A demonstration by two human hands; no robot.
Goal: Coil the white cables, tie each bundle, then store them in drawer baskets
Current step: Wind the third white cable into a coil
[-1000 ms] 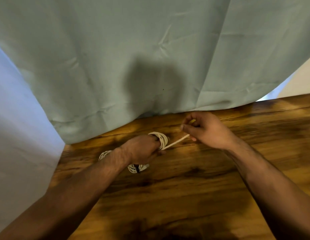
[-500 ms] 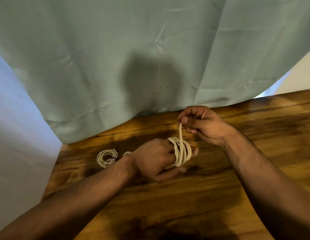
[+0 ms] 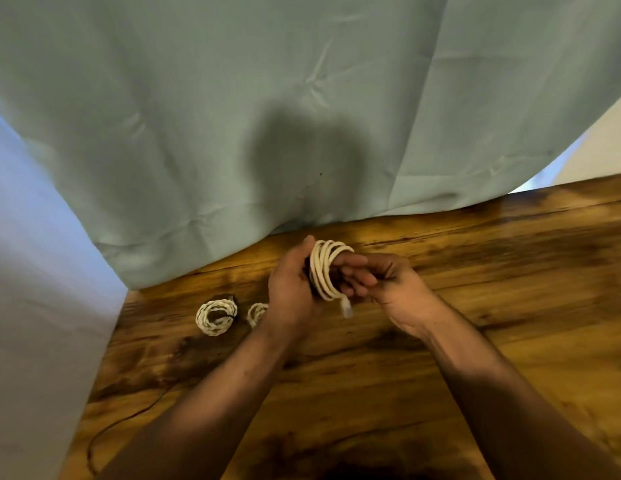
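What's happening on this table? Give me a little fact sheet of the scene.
Surface: wooden table
Backdrop: pale green cloth
Left hand: holds white cable coil wound round its fingers
Right hand: fingers curled beside the coil; grip unclear
Cable plug: hangs loose under the coil
Lying on table: tied bundle; second bundle, half hidden behind the left wrist
Baskets: none in view

Wood and cloth around your work spot.
You have a dark-stained, streaky brown wooden bench [image 3: 510, 306] before you. A creased pale green cloth sheet [image 3: 233, 98] hangs behind it, its lower edge meeting the bench's far edge, with a rounded shadow [image 3: 302, 161] on its middle. A plain pale blue-white sheet [image 3: 32, 271] fills your left side, and a thin dark cord [image 3: 129, 420] snakes over the bench's near left corner.
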